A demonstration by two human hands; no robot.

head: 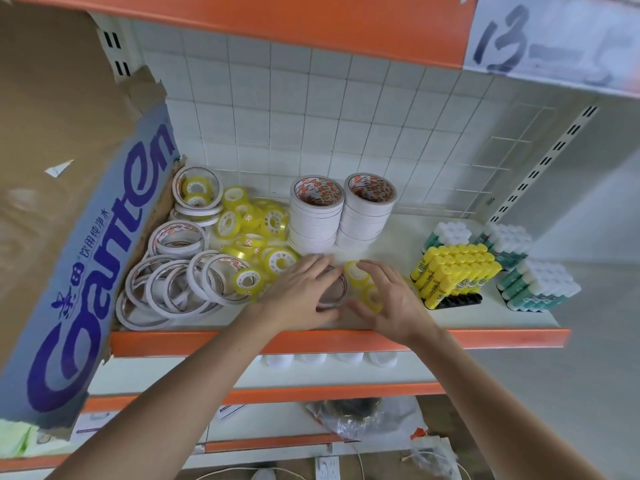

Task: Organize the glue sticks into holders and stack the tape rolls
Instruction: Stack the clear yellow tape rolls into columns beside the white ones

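Left hand [304, 289] lies flat, fingers straight, on a white tape ring [334, 289]; right hand [391, 303], loosely spread, holds nothing.

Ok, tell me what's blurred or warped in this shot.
Head view: wide-angle distortion bows the orange shelf edge and upright; the paper label at top right is smeared; the left hand and right hand look slightly soft; the stacked white tape rolls are sharp; lighting is even, without harsh glare.

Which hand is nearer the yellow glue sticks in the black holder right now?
The right hand. It sits just left of the yellow glue sticks, over small yellow tape rolls. The left hand lies farther left, on a white tape ring.
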